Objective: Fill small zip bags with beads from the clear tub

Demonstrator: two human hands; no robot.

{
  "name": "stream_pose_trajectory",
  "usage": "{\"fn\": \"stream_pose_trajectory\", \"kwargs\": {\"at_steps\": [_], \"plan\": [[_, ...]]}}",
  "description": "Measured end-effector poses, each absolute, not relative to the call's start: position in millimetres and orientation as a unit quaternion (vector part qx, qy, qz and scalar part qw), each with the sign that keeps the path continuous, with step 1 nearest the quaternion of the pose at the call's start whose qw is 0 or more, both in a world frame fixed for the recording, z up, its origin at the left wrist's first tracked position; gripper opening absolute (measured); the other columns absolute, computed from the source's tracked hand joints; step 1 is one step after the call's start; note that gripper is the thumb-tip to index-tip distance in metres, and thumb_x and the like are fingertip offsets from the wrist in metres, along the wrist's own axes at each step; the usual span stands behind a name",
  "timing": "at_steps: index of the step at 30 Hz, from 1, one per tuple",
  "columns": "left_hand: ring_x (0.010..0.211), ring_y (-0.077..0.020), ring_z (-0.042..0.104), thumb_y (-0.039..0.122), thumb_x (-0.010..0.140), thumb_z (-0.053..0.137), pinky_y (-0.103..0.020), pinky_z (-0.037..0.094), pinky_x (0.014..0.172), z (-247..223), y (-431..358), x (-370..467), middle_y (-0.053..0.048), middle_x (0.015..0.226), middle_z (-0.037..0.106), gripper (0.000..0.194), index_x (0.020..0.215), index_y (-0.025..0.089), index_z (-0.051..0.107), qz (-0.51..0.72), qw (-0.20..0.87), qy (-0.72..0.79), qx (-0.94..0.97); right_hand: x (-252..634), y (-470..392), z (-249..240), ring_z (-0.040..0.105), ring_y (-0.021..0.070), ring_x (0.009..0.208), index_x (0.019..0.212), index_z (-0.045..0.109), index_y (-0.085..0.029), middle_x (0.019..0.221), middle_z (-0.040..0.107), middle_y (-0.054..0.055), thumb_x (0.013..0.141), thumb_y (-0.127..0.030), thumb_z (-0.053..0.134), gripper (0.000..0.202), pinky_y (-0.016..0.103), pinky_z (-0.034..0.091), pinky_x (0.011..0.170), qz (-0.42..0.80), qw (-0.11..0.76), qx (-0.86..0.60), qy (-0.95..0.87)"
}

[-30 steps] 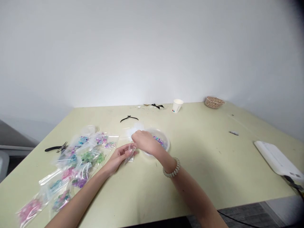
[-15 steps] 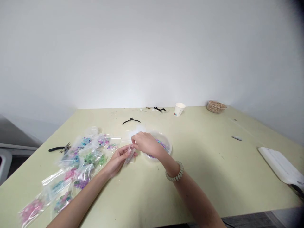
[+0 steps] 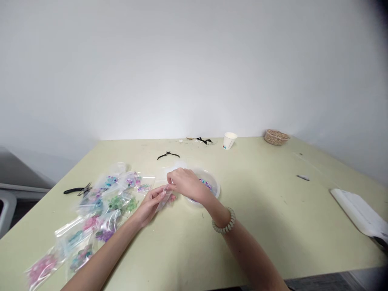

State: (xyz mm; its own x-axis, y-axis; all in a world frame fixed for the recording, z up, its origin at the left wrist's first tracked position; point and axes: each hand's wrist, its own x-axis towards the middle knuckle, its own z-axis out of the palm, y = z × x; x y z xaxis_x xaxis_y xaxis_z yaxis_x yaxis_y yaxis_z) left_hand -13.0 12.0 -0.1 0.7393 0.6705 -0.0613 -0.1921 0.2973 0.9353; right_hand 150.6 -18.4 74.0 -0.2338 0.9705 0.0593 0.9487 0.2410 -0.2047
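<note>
Near the middle of the table, my left hand [image 3: 150,205] is closed on a small clear plastic bag [image 3: 163,202]. Pink beads show at the bag's right side. The fingers of my right hand [image 3: 185,184] pinch the bag's top edge, touching my left fingertips. Behind and under my right hand stands a round white dish [image 3: 216,184] with purple and blue beads [image 3: 205,184], partly hidden by that hand. Several clear bags of beads lie left of my left hand, among them green beads [image 3: 115,203] and pink beads [image 3: 42,267].
Black-handled pliers [image 3: 74,190] lie at the left and another pair [image 3: 168,154] behind my hands. A paper cup [image 3: 229,140], black scraps [image 3: 203,140] and a tub of brown bits [image 3: 276,137] stand along the back. At the right lies a white device [image 3: 359,210].
The whole view has shifted very slightly. Both hands keep nearly the same place at the bag, which has tilted a little between them.
</note>
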Motion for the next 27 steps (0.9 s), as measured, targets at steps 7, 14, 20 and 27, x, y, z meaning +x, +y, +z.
{"fn": "stream_pose_trajectory", "kwargs": {"at_steps": [7,14,20,27], "plan": [[0.08,-0.0187,0.057,0.042,0.077,0.065,-0.028,0.039,0.079,2,10,-14,-0.007,0.081,0.067,0.041,0.11,0.017,0.067,0.275,0.768,0.225,0.533,150,-20,77,0.059,0.0172,0.075,0.086,0.064,-0.018,0.084,0.065,0.005,0.085,-0.031,0.058,0.014,0.024,0.035,0.06,0.077,0.087,-0.614,-0.781],[0.077,-0.0178,0.054,0.045,0.075,0.065,-0.026,0.039,0.073,4,12,-17,-0.006,0.077,0.064,0.046,0.111,0.016,0.067,0.299,0.737,0.237,0.558,150,-22,80,0.058,0.0159,0.071,0.08,0.064,-0.017,0.079,0.064,0.004,0.085,-0.034,0.059,0.018,0.024,0.032,0.056,0.066,0.104,-0.619,-0.776],[0.08,-0.0197,0.056,0.048,0.069,0.07,-0.029,0.04,0.079,8,12,-19,-0.007,0.086,0.066,0.049,0.109,0.019,0.068,0.317,0.724,0.263,0.554,152,-24,85,0.055,0.0132,0.067,0.076,0.064,-0.017,0.075,0.064,0.002,0.085,-0.032,0.06,0.018,0.023,0.029,0.055,0.076,0.141,-0.602,-0.782],[0.076,-0.0198,0.058,0.049,0.065,0.073,-0.03,0.041,0.078,11,14,-20,-0.008,0.081,0.069,0.051,0.105,0.018,0.07,0.342,0.727,0.272,0.531,149,-26,89,0.053,0.0118,0.065,0.074,0.063,-0.016,0.074,0.064,0.002,0.086,-0.017,0.054,0.015,0.023,0.027,0.055,0.071,0.165,-0.583,-0.793]]}}
